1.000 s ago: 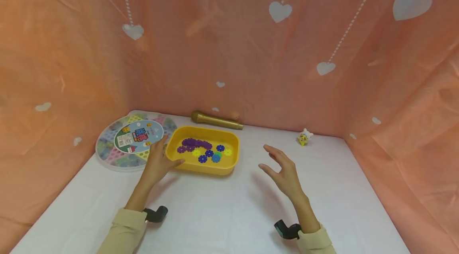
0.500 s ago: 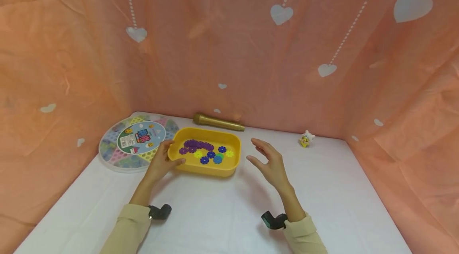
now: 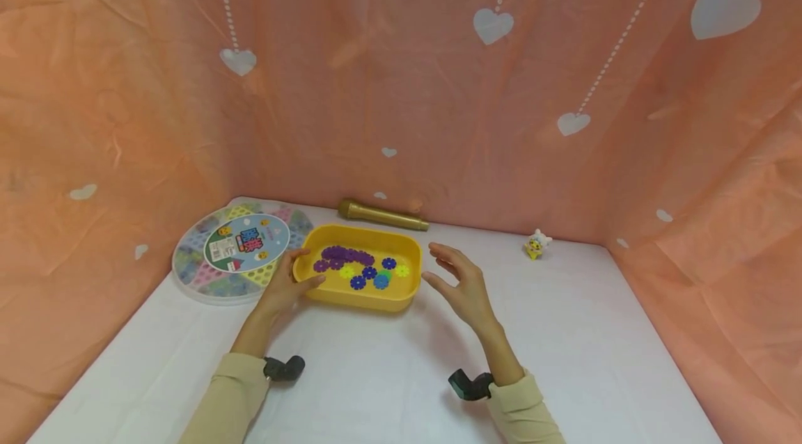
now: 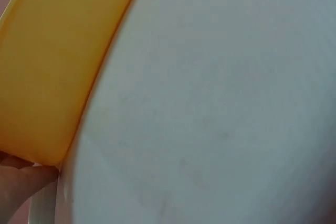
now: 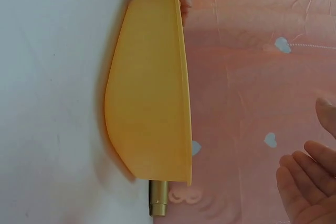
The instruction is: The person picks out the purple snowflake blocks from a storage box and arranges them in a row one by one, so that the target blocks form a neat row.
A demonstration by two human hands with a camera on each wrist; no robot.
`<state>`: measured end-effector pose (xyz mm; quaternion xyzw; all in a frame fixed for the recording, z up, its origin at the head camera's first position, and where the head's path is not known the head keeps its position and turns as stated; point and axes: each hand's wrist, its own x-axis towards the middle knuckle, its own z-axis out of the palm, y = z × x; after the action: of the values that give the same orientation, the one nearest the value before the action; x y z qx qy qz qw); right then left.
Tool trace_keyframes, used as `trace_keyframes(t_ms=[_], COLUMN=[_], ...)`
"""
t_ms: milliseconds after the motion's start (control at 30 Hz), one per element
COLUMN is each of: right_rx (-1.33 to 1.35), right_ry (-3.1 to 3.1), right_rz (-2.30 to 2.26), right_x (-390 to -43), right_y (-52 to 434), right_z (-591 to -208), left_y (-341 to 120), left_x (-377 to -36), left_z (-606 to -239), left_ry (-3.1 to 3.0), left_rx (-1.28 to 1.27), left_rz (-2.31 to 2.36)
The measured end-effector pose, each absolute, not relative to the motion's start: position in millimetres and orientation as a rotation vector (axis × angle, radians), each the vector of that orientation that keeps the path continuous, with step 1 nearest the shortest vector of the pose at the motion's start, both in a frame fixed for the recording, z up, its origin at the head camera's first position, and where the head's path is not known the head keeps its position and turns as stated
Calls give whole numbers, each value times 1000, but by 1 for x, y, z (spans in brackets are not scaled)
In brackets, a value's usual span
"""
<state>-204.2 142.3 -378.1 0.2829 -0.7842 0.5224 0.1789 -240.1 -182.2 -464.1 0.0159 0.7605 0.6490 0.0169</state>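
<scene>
A yellow plastic basin [image 3: 357, 299] stands on the white tabletop. Inside lie several flower-shaped plastic discs [image 3: 370, 273] in purple, dark blue, light blue, green and yellow. My left hand [image 3: 282, 289] grips the basin's left end, thumb across the rim and fingers round the outer wall. Part of that hand also shows against the yellow wall in the left wrist view. Just off the basin's right end is my right hand [image 3: 466, 291], thumb and fingers spread apart and slightly bent, holding nothing. The right wrist view shows a gap between this hand and the basin.
Behind the basin a gold microphone [image 3: 383, 216] lies along the back curtain [image 3: 438, 117]. A round Chinese checkers board [image 3: 200, 280] with a printed label lies to the left, close to my left hand. A small white and yellow figurine [image 3: 537, 246] stands at the back right.
My right hand has moved left, closer to the basin's right end. My left fingers have come down round the left end. The head view has shifted slightly.
</scene>
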Motion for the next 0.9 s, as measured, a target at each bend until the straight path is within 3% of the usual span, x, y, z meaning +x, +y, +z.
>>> trace_keyframes(t_ms=[900], right_rx=[847], right_ry=[-2265], right_rz=[1659], right_x=[-252], right_y=[87], right_z=[-384], left_y=[-187], left_x=[-238], left_z=[-466], left_ry=[2221], left_rx=[54], left_rz=[2098])
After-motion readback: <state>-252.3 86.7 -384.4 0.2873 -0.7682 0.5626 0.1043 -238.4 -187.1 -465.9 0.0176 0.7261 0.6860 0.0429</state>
